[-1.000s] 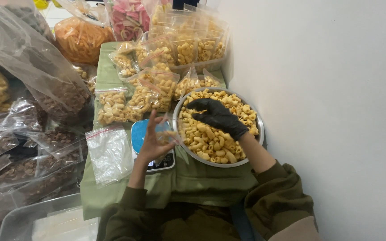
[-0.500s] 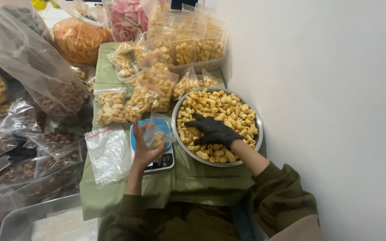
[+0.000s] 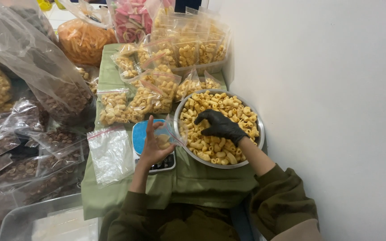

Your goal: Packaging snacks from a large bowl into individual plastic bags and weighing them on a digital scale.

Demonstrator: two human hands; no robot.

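Setting: a plain white wall (image 3: 327,89) on the right, and a low table under an olive-green cloth (image 3: 193,183), seen from the head camera.
Bowl: one round metal bowl (image 3: 255,149) against the wall, heaped with yellow macaroni-shaped crackers (image 3: 228,107).
Right hand: one black-gloved right hand (image 3: 222,126) lies on the crackers in the bowl's middle, fingers curled down into the heap; whether it has any pinched cannot be told.
Left hand: one bare left hand (image 3: 153,145) holds one small clear zip bag (image 3: 168,136) by its side, thumb and fingers pinching the plastic, a few crackers inside.
Bag's place: above the scale, its mouth touching the bowl's left rim.
Scale: one digital scale with a blue platform (image 3: 140,131), just left of the bowl.
Empty bags: one stack of clear zip bags (image 3: 110,154), left of the scale.
Filled bags: a pile of sealed cracker packs (image 3: 153,91) behind the scale, too overlapped to count.
Left edge: large sacks of brown snacks (image 3: 45,85); one orange sack (image 3: 83,40) and one pink (image 3: 130,20) at the back.
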